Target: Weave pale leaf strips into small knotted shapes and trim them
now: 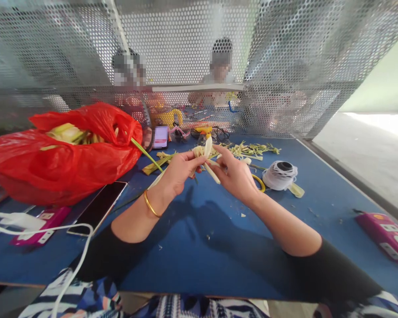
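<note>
Pale plant strips [208,148], folded or bundled together, are held between both hands above the blue table [199,260]. My left hand [181,170], with a gold bangle on its wrist, pinches them from the left. From the right, my right hand [234,172] grips the same strips, and one strip end sticks out below its fingers. Behind the hands lies a pile of greenish-yellow plant pieces [252,150]. A spool of white thread [280,175] stands to the right of my right hand, near a yellow ring [259,183].
At the left are a red plastic bag [66,163] of plant stalks, a dark phone [99,207], a white cable [86,251] and a magenta power strip [43,227]. Another power strip [384,236] lies at right. Two people sit behind a perforated metal screen [185,44].
</note>
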A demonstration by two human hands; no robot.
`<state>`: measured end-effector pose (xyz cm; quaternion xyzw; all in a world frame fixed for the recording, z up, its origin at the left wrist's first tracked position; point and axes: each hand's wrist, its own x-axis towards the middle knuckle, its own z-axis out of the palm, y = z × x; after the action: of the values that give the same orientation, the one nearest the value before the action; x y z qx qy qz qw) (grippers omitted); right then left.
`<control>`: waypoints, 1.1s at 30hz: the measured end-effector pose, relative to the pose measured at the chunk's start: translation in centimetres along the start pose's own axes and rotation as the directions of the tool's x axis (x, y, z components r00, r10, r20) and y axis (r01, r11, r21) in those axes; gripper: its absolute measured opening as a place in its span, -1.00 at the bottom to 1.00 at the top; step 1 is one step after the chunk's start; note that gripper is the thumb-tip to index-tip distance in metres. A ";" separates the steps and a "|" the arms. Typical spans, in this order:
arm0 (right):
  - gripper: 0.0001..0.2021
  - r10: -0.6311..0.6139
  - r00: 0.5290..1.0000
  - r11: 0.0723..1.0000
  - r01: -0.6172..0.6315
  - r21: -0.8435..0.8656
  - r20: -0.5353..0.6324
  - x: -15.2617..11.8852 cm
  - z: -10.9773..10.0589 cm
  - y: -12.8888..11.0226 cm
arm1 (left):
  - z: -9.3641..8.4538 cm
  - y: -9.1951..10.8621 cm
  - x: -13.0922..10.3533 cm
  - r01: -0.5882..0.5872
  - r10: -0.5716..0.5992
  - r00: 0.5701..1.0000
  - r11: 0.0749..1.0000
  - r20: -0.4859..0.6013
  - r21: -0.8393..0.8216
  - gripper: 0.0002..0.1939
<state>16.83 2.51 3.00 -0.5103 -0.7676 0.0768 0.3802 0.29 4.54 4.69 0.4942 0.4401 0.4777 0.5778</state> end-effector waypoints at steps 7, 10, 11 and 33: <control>-0.80 -0.024 0.962 0.817 -0.137 0.560 0.270 0.6 -2.6 -0.3 | -0.2 -0.4 0.5 -0.038 0.038 0.999 0.999 -0.027 0.030 -0.77; -0.78 0.015 0.935 0.539 -0.306 0.785 0.354 0.9 -2.5 -0.2 | -0.1 -0.5 0.4 -0.026 0.026 1.000 0.999 -0.002 0.022 -0.76; -0.77 0.016 0.939 0.488 -0.306 0.818 0.342 0.9 -2.3 -0.3 | -0.1 -0.5 0.4 -0.025 0.025 1.000 1.000 0.005 0.018 -0.75; -0.79 0.315 0.949 0.536 -0.155 0.830 -0.026 0.8 0.3 -0.6 | 1.2 -1.6 -0.4 0.095 -0.101 0.990 0.994 0.100 0.059 -0.70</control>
<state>16.07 2.93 3.51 -0.3792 -0.5324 0.4291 0.6234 1.57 3.89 3.24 0.5113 0.4461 0.4107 0.6090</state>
